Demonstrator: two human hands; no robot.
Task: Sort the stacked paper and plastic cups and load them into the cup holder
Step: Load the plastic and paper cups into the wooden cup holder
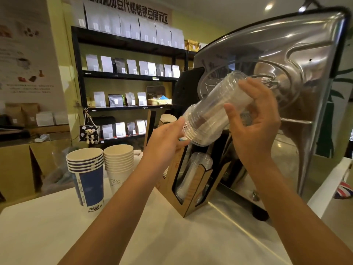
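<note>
Both hands, left and right, curl around the clear cup stack, tilted above the holder; wall sign in Chinese, too blurry to read.

coffee shop | shelves of bagged coffee beans | steel espresso machine | white counter
</note>
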